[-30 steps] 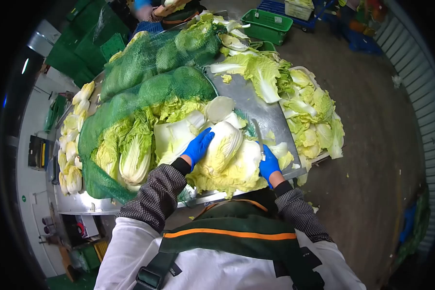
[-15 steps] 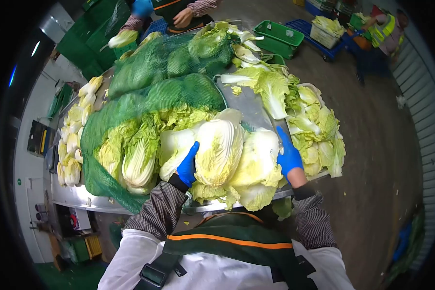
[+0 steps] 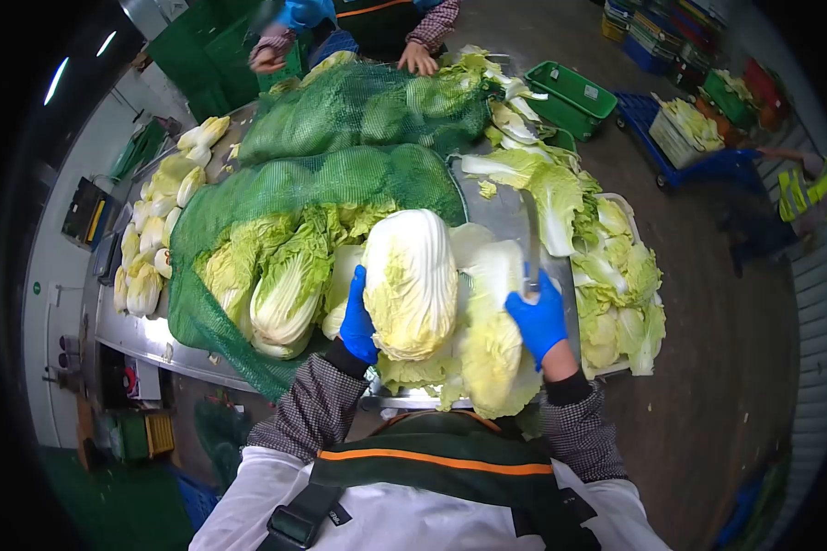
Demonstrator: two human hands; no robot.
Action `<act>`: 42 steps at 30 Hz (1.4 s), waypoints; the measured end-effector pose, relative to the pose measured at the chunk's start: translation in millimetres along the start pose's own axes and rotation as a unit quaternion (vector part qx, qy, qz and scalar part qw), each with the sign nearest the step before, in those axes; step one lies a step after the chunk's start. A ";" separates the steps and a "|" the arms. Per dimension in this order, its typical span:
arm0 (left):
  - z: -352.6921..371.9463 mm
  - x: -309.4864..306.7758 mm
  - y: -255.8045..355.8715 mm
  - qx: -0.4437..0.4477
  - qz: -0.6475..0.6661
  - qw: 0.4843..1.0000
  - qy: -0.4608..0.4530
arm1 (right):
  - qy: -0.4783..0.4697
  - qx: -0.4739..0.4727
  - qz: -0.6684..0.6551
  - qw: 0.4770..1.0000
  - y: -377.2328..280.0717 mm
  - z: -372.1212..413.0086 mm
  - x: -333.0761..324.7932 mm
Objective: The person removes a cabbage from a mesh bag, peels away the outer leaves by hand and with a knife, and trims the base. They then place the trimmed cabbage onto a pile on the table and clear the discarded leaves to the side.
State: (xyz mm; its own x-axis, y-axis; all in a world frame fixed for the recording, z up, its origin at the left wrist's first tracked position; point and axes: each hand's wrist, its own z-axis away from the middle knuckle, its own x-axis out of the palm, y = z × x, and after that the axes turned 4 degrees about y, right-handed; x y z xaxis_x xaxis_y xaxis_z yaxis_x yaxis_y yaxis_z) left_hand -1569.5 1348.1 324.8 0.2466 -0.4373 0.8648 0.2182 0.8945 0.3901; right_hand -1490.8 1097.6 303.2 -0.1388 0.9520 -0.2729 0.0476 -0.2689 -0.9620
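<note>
A trimmed Chinese cabbage, pale yellow and white, stands tilted in front of me with its white base end up. My left hand, in a blue glove, grips its left side. On the other side, my right hand, also blue-gloved, is closed around a knife whose grey blade points away from me. Loose outer leaves lie between the cabbage and that hand. To the left, untrimmed cabbages lie in the mouth of a green mesh sack.
A second full mesh sack lies behind, with a co-worker's hand on it. Trimmed cabbages are piled at the table's left end. Leaves fill a crate at right. Beyond are a green crate and a loaded blue cart.
The cabbage has been lifted and tipped more upright. My right hand has closed around the knife from spread fingers. The co-worker's other hand has let go of a cabbage. My view has shifted slightly.
</note>
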 end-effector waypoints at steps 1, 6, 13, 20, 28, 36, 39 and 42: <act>1.2 -2.4 4.5 -0.006 -0.013 1.000 -0.001 | 0.031 0.010 0.037 0.999 4.1 -6.1 -7.5; -2.5 -1.1 -1.0 0.087 -0.239 0.967 -0.001 | -0.107 -0.037 0.083 0.990 -58.4 1.2 6.9; -9.3 6.5 -2.8 0.175 -0.407 0.896 -0.021 | -0.086 -0.030 0.090 0.992 -47.9 5.6 22.9; 3.6 -9.9 -4.7 0.017 -0.224 0.974 0.026 | -0.134 0.164 -0.070 0.975 -36.7 -3.0 2.5; -3.8 15.0 -13.3 -0.116 0.042 0.988 -0.089 | -0.209 0.169 -0.194 0.943 -52.4 12.8 1.1; 5.3 18.1 -9.3 0.036 -0.269 0.962 -0.024 | -0.171 0.110 -0.030 0.979 -66.4 24.2 9.2; 0.7 -1.7 -18.6 0.074 -0.298 0.951 -0.018 | -0.199 0.090 -0.002 0.976 -61.9 25.8 4.9; -3.6 5.4 -13.6 0.133 -0.393 0.909 -0.037 | -0.222 0.109 -0.039 0.968 -69.3 26.3 -1.0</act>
State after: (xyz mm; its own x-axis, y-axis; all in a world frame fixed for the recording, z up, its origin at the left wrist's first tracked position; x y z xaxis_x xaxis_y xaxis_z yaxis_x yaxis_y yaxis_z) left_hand -1567.8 1333.3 323.0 0.0468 -0.9524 0.3013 0.0615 0.3038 0.9507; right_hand -1520.0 1111.5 370.0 -0.5474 0.8269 -0.1287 -0.1842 -0.2691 -0.9453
